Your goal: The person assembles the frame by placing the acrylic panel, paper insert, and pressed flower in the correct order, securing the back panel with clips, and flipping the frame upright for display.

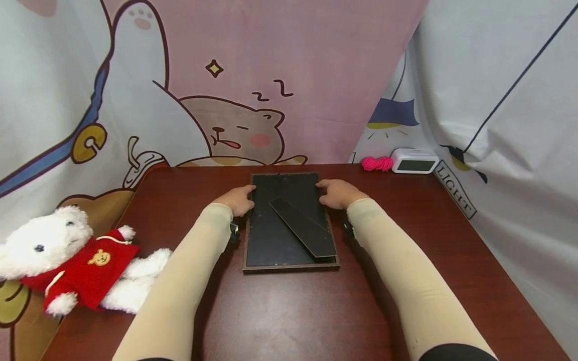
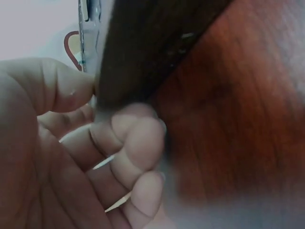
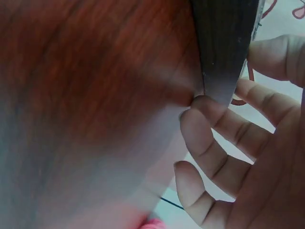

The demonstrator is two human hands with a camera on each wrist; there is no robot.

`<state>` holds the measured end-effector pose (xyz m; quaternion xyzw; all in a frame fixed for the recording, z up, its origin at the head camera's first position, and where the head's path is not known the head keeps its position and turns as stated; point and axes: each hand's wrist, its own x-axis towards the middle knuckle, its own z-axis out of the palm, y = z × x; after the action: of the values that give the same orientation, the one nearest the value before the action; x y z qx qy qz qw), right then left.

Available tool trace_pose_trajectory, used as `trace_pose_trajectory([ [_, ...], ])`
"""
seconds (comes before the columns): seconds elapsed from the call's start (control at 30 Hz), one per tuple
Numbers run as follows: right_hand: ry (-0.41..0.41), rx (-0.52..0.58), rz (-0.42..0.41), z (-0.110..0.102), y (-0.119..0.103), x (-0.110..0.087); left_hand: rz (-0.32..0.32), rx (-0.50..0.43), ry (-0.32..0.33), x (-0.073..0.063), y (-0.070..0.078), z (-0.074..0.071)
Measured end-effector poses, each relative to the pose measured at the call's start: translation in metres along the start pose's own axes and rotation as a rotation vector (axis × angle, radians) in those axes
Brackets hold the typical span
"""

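A picture frame (image 1: pixel 265 230) lies back side up on the table, its black backing facing me and its brown rim around it. The stand leg (image 1: pixel 303 228) slants across the backing from the middle toward the near right corner. My left hand (image 1: pixel 237 200) holds the left side close to the far corner; in the left wrist view its thumb (image 2: pixel 71 90) presses the frame's edge and the fingers curl below. On the opposite side my right hand (image 1: pixel 339 194) pinches the edge between thumb and fingers (image 3: pixel 209 112).
On the left lies a white plush bear (image 1: pixel 86 260) in a red top. A bundle of pink yarn (image 1: pixel 377 163) and a white digital clock (image 1: pixel 414 161) stand at the back right of the brown table (image 1: pixel 289 316). A printed curtain (image 1: pixel 316 75) hangs behind.
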<state>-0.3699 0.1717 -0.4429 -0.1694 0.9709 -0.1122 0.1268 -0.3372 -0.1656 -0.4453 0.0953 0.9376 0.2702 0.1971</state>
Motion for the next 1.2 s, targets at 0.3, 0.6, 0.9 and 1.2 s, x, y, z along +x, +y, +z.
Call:
trace_pose_trajectory([
  [0.3,-0.023,-0.09,0.045,-0.001,-0.012,-0.004,-0.018,0.139,0.02,-0.002,0.011,0.002],
  [0.6,-0.003,-0.114,0.049,0.005,-0.008,-0.002,-0.026,0.194,0.064,0.0,0.012,0.005],
  [0.9,-0.003,-0.117,0.033,0.005,-0.008,-0.007,-0.045,0.266,0.088,0.003,0.015,0.007],
  [1.2,-0.035,-0.147,0.032,0.003,-0.006,-0.007,-0.062,0.303,0.085,0.008,0.012,0.008],
])
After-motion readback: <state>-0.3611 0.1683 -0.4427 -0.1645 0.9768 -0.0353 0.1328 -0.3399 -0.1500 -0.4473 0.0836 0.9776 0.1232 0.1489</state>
